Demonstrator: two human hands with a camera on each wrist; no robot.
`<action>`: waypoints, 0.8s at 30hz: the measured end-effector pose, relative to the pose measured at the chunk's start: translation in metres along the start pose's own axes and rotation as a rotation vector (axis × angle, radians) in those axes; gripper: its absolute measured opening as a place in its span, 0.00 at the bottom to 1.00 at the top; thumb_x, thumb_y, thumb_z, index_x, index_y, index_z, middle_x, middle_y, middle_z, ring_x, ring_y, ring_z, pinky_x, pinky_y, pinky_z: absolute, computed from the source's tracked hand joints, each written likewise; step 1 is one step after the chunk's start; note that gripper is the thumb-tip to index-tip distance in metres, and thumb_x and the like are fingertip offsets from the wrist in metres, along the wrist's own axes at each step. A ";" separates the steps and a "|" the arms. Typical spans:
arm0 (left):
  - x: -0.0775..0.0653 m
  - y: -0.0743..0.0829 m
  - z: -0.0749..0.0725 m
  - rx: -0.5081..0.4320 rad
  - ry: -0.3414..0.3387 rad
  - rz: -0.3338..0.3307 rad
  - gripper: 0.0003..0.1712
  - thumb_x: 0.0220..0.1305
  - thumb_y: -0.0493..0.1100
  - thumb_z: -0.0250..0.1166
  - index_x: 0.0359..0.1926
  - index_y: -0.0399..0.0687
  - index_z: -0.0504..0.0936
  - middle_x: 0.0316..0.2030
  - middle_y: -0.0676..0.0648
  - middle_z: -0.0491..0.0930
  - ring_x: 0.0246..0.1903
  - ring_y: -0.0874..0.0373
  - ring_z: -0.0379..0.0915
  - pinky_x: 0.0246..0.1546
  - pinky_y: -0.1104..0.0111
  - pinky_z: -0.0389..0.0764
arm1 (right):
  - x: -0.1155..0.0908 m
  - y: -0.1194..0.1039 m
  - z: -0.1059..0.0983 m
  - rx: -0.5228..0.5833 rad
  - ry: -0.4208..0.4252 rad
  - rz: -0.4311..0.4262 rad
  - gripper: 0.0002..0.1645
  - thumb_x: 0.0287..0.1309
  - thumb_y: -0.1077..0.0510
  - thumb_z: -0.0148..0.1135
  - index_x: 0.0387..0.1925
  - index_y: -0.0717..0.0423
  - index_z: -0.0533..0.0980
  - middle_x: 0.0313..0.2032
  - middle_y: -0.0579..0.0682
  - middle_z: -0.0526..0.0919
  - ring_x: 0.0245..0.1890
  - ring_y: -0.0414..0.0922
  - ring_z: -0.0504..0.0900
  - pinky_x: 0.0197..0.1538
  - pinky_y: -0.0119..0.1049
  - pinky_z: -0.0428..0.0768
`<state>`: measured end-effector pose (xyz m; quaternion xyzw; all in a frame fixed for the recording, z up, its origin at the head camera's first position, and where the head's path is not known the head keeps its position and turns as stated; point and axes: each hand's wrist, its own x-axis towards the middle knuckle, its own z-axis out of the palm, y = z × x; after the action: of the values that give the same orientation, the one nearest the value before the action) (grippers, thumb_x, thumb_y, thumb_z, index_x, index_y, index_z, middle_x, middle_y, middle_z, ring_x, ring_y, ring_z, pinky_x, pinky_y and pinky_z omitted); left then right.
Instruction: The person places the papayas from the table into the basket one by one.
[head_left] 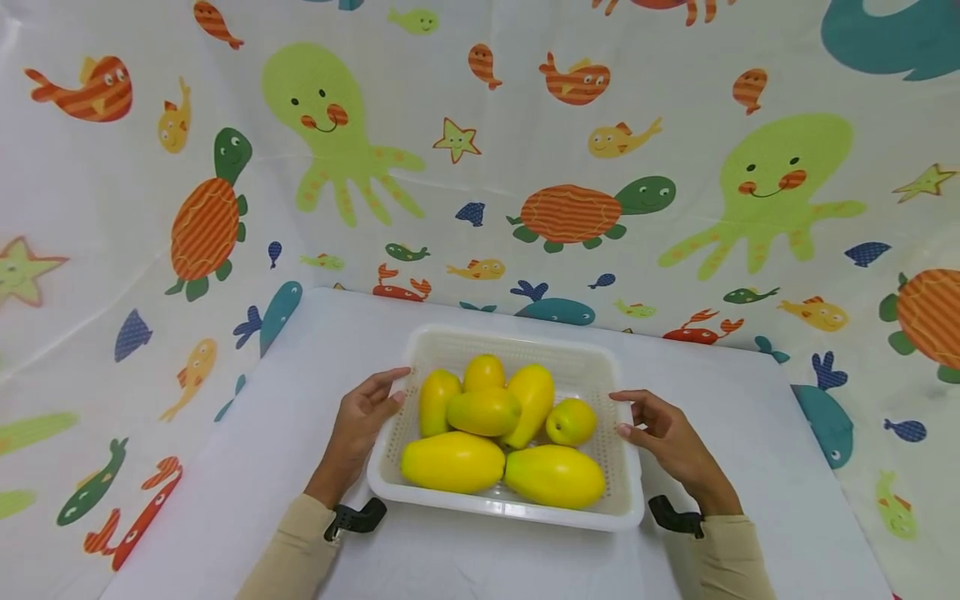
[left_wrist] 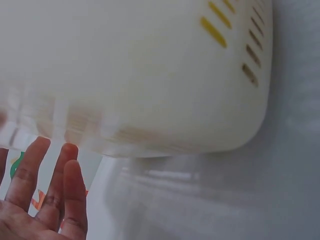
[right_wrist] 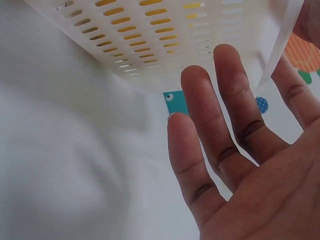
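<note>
A white plastic basket (head_left: 510, 508) with slotted walls holds several yellow fruits. Two large, papaya-like fruits (head_left: 453, 462) lie along its near side. Behind them are longer mango-like fruits (head_left: 483, 412), one resting on top of others, and a rounder fruit (head_left: 572, 422) at the right. My left hand (head_left: 362, 421) grips the basket's left rim between thumb and forefinger. On the opposite side, my right hand (head_left: 670, 437) pinches the right rim the same way. The right wrist view shows the other fingers (right_wrist: 200, 100) extended below the rim, beside the slotted wall.
The basket is over a white-covered table (head_left: 480, 558). Behind it and to both sides hangs a white cloth (head_left: 480, 183) printed with sea animals. A black wrist strap (head_left: 358, 517) sits on the left wrist and another band (head_left: 677, 517) on the right.
</note>
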<state>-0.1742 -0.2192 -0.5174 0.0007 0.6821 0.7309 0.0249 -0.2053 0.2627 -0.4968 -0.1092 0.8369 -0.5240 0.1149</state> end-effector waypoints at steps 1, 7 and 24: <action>0.000 0.000 0.002 0.000 -0.002 0.003 0.28 0.78 0.47 0.65 0.74 0.50 0.74 0.77 0.45 0.72 0.67 0.48 0.79 0.60 0.60 0.86 | -0.001 0.001 -0.001 -0.001 0.004 -0.004 0.30 0.72 0.53 0.69 0.71 0.51 0.74 0.44 0.55 0.73 0.40 0.49 0.80 0.41 0.34 0.83; 0.002 -0.003 0.010 -0.024 -0.011 0.000 0.27 0.78 0.47 0.65 0.73 0.51 0.74 0.75 0.44 0.73 0.67 0.48 0.79 0.59 0.61 0.87 | -0.008 0.005 -0.007 0.016 0.008 -0.027 0.29 0.73 0.55 0.67 0.71 0.53 0.74 0.42 0.55 0.73 0.39 0.47 0.79 0.40 0.35 0.82; 0.001 -0.006 0.035 -0.006 -0.006 0.028 0.24 0.77 0.42 0.65 0.70 0.49 0.78 0.75 0.48 0.74 0.72 0.46 0.74 0.63 0.58 0.84 | -0.030 0.012 -0.020 -0.012 0.047 -0.017 0.30 0.76 0.55 0.64 0.74 0.55 0.71 0.42 0.53 0.74 0.39 0.46 0.81 0.39 0.32 0.82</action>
<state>-0.1735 -0.1839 -0.5213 0.0122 0.6796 0.7333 0.0167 -0.1831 0.2938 -0.4969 -0.1047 0.8415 -0.5224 0.0900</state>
